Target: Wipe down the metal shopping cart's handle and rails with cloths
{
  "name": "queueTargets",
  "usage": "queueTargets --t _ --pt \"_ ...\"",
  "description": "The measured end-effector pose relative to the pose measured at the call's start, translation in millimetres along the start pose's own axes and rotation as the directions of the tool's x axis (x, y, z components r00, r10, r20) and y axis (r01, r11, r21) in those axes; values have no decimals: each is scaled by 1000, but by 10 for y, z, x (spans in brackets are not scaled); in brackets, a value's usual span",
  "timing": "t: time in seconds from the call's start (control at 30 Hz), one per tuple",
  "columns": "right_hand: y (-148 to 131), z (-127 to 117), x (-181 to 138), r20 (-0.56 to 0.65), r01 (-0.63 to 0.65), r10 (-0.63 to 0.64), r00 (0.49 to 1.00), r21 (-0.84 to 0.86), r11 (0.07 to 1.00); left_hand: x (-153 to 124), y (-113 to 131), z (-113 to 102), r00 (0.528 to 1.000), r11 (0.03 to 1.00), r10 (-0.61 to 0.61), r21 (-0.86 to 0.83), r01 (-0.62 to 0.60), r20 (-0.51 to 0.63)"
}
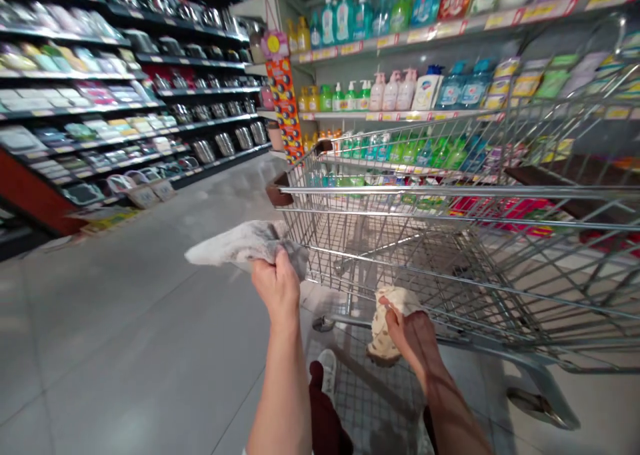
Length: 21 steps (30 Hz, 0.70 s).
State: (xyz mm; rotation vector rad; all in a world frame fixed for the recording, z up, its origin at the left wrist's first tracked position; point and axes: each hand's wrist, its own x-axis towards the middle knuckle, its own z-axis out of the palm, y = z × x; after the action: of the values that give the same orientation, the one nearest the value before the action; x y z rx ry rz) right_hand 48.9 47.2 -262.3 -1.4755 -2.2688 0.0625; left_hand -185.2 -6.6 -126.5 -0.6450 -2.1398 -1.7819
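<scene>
My left hand [277, 278] is closed on a grey-white cloth [235, 243], which stretches out to the left and looks blurred at its edges. The cloth's right end lies against the front corner of a metal shopping cart [400, 191]. My right hand [410, 331] is closed on a cream cloth with brown spots [384, 328]. That spotted cloth hangs down beside the cart's lower side wires. Part of my right hand's grip is hidden by the hand itself. Bare wire mesh shows inside the cart.
Shelves of pump bottles [345, 18] stand behind the cart. On the left, a shelf unit [65, 75] holds folded goods and metal pots. Grey floor tiles [125, 348] run between. A cart wheel [537, 405] stands at lower right, and my shoe [327, 371] shows below.
</scene>
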Motion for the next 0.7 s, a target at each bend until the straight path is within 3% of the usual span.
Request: queueTargets --t 0.2,0.37,0.53,0.63,0.7 --pt "-21 -147 -4 11 12 -12 1000 -9 1000 271 348 242 966 967 117 194 -163 229" --pt "-9 -150 6 3 -12 12 1000 -2 1000 62 41 322 930 888 44 412 -203 365" --pt "-38 -137 62 -18 -36 42 999 238 970 57 -263 265 885 881 123 361 -306 450" --pt "40 -344 51 -27 -74 95 995 425 902 160 -252 271 872 878 104 368 -306 479" --pt "169 -657 54 -131 -100 186 974 486 868 200 -226 271 860 869 87 384 -312 502"
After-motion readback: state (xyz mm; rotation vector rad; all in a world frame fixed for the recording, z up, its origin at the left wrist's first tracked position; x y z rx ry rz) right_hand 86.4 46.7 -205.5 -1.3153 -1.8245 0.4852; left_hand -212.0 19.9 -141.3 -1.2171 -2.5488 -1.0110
